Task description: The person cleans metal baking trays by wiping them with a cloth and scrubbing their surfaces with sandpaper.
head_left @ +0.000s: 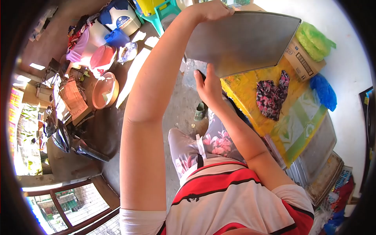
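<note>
My left hand (213, 11) is closed on the upper left edge of a large grey metal tray (243, 43), which is raised and tilted above a table. Below the tray's lower left corner is my right hand (210, 87), fingers closed round something small and dark that I cannot make out. Beside the tray, the table has a yellow patterned cover (246, 86). On the cover lies a dark floral cloth (270, 94).
At the table's far side are a cardboard box (303, 60), a green plastic bag (315, 41) and a blue bag (323, 92). More trays (317, 145) stand at right. Basins (105, 90) and a bicycle-like object (64, 137) are left. A slipper (199, 111) lies on the floor.
</note>
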Motion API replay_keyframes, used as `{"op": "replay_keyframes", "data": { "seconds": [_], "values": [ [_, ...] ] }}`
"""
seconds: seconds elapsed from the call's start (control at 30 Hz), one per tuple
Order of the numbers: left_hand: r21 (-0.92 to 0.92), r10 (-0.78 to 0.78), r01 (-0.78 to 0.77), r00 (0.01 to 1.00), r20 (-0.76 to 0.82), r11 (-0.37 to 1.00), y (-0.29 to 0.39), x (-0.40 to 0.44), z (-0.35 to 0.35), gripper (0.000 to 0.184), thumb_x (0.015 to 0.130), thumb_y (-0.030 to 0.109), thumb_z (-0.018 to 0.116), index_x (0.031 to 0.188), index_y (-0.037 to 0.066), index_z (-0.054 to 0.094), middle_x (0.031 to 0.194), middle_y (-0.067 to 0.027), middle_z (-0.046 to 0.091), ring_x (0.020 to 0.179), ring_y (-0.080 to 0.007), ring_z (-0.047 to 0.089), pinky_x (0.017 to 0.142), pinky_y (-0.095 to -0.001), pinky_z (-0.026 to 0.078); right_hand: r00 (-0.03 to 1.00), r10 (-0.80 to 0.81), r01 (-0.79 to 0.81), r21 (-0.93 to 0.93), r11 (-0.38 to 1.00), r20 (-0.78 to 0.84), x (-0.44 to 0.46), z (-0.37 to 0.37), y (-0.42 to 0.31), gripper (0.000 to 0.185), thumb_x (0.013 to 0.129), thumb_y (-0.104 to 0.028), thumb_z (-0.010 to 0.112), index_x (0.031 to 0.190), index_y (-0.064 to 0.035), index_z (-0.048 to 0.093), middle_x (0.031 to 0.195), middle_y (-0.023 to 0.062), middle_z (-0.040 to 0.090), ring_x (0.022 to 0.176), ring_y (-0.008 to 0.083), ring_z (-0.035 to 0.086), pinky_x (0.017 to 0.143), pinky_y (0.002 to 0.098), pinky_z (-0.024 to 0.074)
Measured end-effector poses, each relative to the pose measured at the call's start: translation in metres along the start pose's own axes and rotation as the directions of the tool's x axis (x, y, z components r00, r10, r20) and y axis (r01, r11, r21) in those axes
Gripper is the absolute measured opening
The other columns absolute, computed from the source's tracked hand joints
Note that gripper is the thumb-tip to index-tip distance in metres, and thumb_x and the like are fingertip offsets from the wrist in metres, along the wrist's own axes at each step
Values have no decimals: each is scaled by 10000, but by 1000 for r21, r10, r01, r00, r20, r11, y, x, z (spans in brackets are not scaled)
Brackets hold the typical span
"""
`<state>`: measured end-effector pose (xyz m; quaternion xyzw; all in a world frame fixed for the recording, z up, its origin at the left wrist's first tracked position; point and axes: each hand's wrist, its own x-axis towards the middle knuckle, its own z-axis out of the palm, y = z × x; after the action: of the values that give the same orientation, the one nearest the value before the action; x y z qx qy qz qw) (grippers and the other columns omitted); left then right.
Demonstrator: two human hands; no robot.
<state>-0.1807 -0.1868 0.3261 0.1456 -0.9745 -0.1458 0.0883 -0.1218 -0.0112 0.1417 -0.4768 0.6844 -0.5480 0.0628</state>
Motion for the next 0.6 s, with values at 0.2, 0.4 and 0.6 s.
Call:
{"op": "replay_keyframes", "data": {
  "seconds": [0.2,0.4,0.6],
  "values": [
    [-100,-28,29,999,16,995,8,-7,-2,533,978,415,436,1099,-62,642,1114,-297,645,1062,-423,614,922,-446,455,994,104,-101,137,985,-15,3,13,2,369,933,-223,601,1098,37,396,654,245,580,624,460,599,547,501,452],
    [-39,-92,92,996,-7,995,11,-9,-2,533,972,412,450,1093,-72,638,1115,-302,644,1046,-412,620,917,-443,458,988,109,-71,315,946,-105,-12,37,36,357,919,-221,622,1063,34,416,817,274,587,665,434,609,601,481,472],
    [-49,-22,22,1000,14,999,8,-6,-1,547,973,417,445,1113,-77,631,1121,-316,634,1081,-422,606,932,-452,455,910,383,-401,570,717,159,2,14,-18,358,928,-213,619,1071,16,385,804,217,578,662,337,629,552,417,517]
  ]
}}
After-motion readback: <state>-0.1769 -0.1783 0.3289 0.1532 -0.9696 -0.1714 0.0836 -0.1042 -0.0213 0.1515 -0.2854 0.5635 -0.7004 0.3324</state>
